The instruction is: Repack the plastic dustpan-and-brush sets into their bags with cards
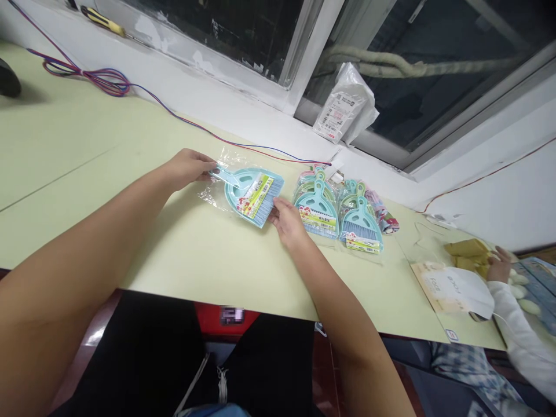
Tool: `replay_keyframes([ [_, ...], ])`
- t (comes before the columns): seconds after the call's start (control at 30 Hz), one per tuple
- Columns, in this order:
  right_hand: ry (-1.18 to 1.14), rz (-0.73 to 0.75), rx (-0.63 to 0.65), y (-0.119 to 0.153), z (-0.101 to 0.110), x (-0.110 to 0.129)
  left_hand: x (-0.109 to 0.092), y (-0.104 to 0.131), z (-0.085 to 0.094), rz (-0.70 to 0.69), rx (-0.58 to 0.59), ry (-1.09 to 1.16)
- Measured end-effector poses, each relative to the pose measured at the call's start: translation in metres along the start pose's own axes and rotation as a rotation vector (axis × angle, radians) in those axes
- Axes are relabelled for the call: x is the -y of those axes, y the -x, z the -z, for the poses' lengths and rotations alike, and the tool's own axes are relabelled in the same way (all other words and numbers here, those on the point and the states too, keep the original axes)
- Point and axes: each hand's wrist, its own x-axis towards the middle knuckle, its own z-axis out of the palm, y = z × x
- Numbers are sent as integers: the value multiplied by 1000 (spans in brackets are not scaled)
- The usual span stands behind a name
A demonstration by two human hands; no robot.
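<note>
A light-blue dustpan and brush set (pixel 248 194) in a clear plastic bag is held just over the table between both hands. My left hand (pixel 191 169) is closed on its handle end, at the left. At the bristle edge on the right, my right hand (pixel 286 219) grips the corner of the set, thumb on top. A printed label in yellow, green and white lies across the brush. To the right of my right hand, a stack of similar bagged sets (pixel 318 205) lies beside a second stack (pixel 361 223).
Red and blue cable (pixel 182 120) runs along the back of the pale table (pixel 174 255). A screwdriver (pixel 104 22) and a white parcel bag (pixel 345 107) are on the window ledge. At the right, another person's hand (pixel 499 263) touches yellow material near a white bag (pixel 456 286).
</note>
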Motion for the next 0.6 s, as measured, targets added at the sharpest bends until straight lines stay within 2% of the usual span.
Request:
replay_keyframes([
  [0.17, -44, -57, 88, -2, 3, 2, -1, 1, -2, 17, -38, 11],
  [0.43, -68, -76, 61, -5, 3, -1, 7, -6, -1, 40, -13, 91],
  [0.6, -82, -67, 76, -6, 5, -3, -3, 3, -5, 44, -51, 75],
])
